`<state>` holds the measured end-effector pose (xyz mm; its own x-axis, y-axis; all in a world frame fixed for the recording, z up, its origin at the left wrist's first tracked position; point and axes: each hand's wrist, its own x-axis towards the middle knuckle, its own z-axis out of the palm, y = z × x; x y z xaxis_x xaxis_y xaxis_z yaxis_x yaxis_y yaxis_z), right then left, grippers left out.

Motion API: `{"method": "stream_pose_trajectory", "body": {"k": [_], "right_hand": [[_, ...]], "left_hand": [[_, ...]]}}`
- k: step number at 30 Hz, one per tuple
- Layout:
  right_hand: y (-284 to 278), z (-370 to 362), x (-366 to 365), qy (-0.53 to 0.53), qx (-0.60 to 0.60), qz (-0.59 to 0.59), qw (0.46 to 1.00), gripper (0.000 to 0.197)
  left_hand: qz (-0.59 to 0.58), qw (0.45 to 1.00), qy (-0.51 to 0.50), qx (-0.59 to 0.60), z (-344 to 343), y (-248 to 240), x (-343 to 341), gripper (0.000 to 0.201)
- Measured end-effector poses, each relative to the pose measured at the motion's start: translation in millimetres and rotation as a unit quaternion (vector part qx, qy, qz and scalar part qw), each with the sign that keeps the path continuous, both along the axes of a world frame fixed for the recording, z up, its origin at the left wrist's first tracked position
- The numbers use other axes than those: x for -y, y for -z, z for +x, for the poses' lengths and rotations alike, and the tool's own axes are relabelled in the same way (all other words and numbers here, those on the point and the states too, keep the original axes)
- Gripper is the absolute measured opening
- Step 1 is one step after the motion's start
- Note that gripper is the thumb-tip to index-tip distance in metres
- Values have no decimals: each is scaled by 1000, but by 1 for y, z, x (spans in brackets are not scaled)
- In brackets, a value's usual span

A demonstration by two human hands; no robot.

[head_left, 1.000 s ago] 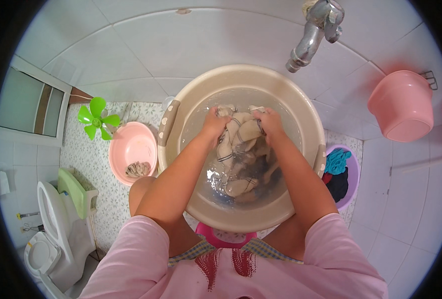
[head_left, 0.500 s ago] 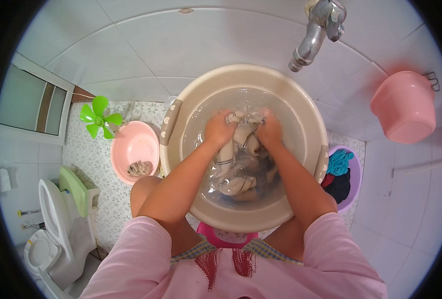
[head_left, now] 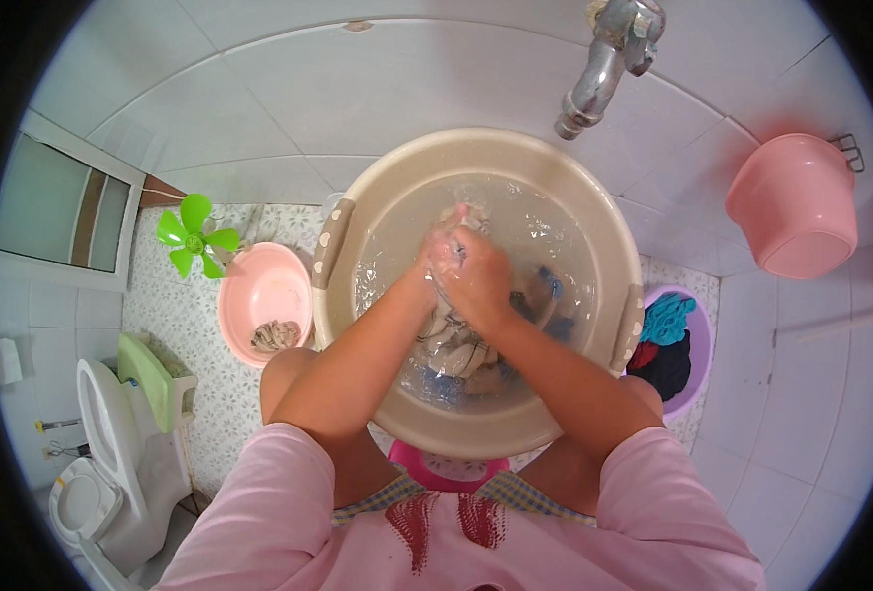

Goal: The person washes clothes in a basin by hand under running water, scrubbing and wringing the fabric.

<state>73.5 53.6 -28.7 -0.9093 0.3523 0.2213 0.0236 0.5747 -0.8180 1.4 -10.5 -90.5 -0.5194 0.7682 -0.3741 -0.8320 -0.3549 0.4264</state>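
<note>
A large beige basin (head_left: pixel 485 144) with water stands between my knees. In it lies a wet beige garment (head_left: pixel 459 353) with thin dark lines, part of it under the water. My left hand (head_left: pixel 440 246) is closed on the cloth near the basin's middle. Pressed up against it, my right hand (head_left: pixel 480 279) also grips the cloth, its fingers curled round a bunched piece. Much of the cloth between the two hands is hidden by them. Darker bluish cloth (head_left: pixel 551 286) shows in the water to the right.
A silver tap (head_left: pixel 594 89) juts from the wall above. At left stand a pink basin (head_left: pixel 264 281) with a small cloth, a green fan (head_left: pixel 194 242) and a toilet (head_left: pixel 126 443). To the right are a purple tub (head_left: pixel 698 340) of clothes and a hanging pink bucket (head_left: pixel 796 212).
My hands have come together; the right one moved left to meet the left. The cloth that was stretched between them is now bunched, and more bluish cloth shows at right.
</note>
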Motion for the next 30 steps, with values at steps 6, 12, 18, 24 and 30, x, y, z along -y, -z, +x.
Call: {"method": "stream_pose_trajectory", "body": {"k": [6,12,18,24,30], "right_hand": [[23,-19,-71,112,123,126,978,24],[59,-28,-84,93,124,88,984,35],[64,-19,-90,103,219,66,968,52],[45,-7,-41,52,212,56,974,43],[-27,-1,-2,-49,120,6,992,32]], "left_hand": [[-237,970,-17,-57,29,-60,-16,28],[-286,910,-22,-300,8,-15,1,45],[-548,658,56,-513,9,-12,9,51],[-182,983,4,23,5,-35,-4,56],[-75,992,1,103,-4,-3,13,52]]}}
